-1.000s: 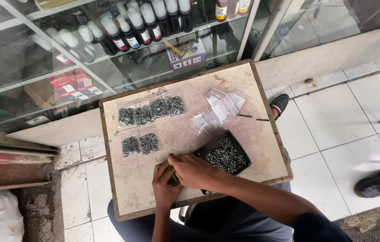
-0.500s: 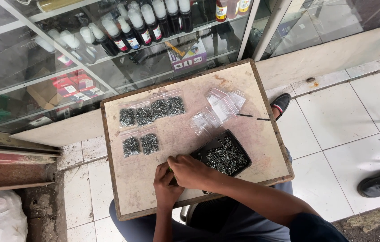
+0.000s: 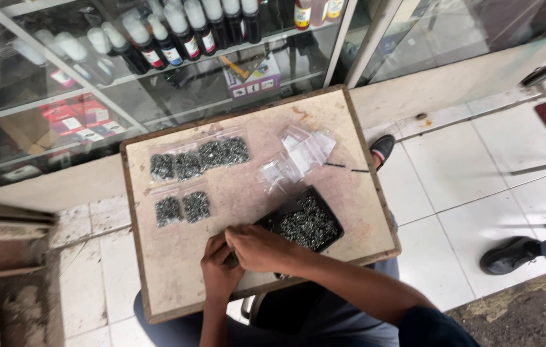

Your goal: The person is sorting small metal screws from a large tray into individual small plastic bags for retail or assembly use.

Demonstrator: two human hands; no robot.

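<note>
Left hand (image 3: 218, 270) and right hand (image 3: 257, 247) pinch a small clear plastic bag (image 3: 231, 259) (contents unclear) beside the black tray of metal screws (image 3: 305, 223); keep it low over the wooden board (image 3: 176, 270).

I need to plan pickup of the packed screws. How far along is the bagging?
Six filled bags lie in two rows on the board. Left hand and right hand meet over something small, hidden. The black tray holds many loose screws, and empty bags wait.
</note>
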